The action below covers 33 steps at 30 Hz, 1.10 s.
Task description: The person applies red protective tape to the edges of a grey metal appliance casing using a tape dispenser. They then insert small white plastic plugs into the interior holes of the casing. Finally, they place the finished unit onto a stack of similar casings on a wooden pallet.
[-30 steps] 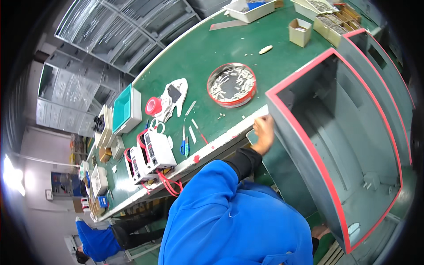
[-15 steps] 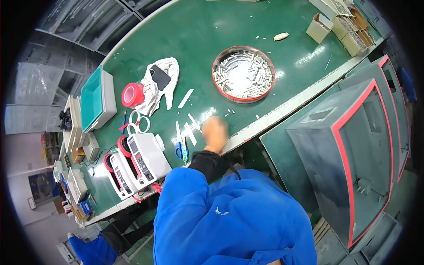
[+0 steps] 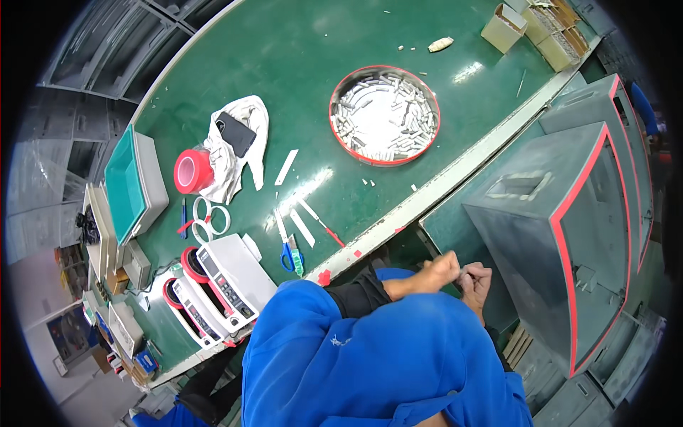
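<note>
My left hand [image 3: 430,273] and my right hand [image 3: 475,283] are both closed, close together in front of my body, off the table's front edge. Whatever lies between their fingers is too small or hidden to make out. Beside them on the right stands a grey metal cabinet [image 3: 509,245] edged in red tape, with pale strips round the rectangular opening on its top. On the green table lie a thin tool with a red end [image 3: 331,233], white strips [image 3: 302,228] and blue-handled scissors [image 3: 287,257]. Farther off sits a round red-rimmed tin [image 3: 384,163] holding many small white cylinders [image 3: 420,117].
Two white tape dispensers [image 3: 229,274] stand at the table's left front. Behind them are white rings [image 3: 213,219], a red tape roll [image 3: 193,171], and a white cloth [image 3: 252,117] with a dark phone [image 3: 235,135]. A teal-lined bin [image 3: 122,186] and cardboard boxes [image 3: 504,28] flank the table.
My left hand has left the table edge and moved right, beside my right hand, which has come into view. The red-ended tool now shows where my left hand was. The view has shifted slightly.
</note>
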Available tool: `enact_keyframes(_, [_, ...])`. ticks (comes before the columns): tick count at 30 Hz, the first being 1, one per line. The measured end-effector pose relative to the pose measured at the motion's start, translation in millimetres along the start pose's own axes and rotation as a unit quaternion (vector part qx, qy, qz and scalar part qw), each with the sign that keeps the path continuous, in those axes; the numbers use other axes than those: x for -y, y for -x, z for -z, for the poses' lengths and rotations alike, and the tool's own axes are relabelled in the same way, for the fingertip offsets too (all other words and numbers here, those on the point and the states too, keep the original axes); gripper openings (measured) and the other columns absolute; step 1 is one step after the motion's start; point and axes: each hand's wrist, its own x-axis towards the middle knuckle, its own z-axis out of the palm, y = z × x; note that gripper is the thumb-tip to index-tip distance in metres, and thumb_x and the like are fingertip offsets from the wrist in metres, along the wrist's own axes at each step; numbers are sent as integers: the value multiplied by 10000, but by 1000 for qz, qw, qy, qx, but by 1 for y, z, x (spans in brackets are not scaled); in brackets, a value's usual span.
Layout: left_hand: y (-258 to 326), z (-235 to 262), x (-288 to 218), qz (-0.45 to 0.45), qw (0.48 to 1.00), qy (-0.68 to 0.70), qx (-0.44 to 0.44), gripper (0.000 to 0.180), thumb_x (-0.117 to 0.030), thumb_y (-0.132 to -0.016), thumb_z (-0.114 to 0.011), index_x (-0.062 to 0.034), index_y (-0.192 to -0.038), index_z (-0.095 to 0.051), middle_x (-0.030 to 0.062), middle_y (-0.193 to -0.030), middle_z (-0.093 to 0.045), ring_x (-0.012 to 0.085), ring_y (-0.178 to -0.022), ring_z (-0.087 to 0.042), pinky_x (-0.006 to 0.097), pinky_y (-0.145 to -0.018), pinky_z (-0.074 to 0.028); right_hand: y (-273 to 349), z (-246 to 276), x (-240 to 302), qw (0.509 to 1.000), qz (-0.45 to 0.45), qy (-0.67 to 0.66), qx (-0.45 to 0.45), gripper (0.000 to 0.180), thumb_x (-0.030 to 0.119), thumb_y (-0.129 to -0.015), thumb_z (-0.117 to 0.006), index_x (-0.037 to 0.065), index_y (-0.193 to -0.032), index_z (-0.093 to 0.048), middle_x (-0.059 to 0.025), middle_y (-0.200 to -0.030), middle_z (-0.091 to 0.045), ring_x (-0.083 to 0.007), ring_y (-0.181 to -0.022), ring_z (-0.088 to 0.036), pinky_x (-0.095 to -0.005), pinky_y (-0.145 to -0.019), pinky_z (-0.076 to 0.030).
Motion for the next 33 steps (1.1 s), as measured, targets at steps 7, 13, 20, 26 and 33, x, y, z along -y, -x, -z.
enact_keyframes(7, [3,11,1,27,977,-206,-48,205,-260,-923,-505,-73,-917,-422,55,-898,-443,160,-855,-432,349,-787,-323,-8,2,30,990,115,80,4,86,6,-891,-513,42,-902,-436,-105,-815,-545,-153,-705,-489,-277,-649,-426])
enact_keyframes(13, [9,140,-10,58,716,-589,-370,439,-324,-808,-614,7,-1061,-477,158,-1034,-440,310,-968,-433,440,-826,-321,-14,59,159,900,340,206,-176,174,115,-891,-522,84,-827,-363,-55,-672,-414,-170,-639,-404,-322,-597,-369])
enact_keyframes(20, [-22,161,-13,106,613,-710,-332,395,-330,-799,-628,-22,-1016,-508,155,-1013,-466,331,-959,-443,457,-804,-349,-82,177,221,813,373,430,-126,152,-73,-859,-485,39,-959,-466,-97,-849,-522,-195,-789,-492,-308,-701,-411])
enact_keyframes(26, [-40,160,-5,115,577,-746,-312,162,-132,-806,-545,-43,-933,-498,154,-943,-512,351,-922,-492,485,-758,-373,-160,240,148,931,22,363,40,103,-50,-864,-438,37,-917,-451,-60,-805,-409,-186,-741,-440,-282,-702,-397])
enact_keyframes(33, [-40,157,2,143,563,-744,-332,156,-4,-812,-446,-44,-957,-486,124,-992,-489,341,-966,-471,490,-817,-351,-176,258,30,906,-123,375,152,73,107,-922,-397,35,-913,-402,-111,-888,-441,-224,-835,-446,-356,-782,-404])
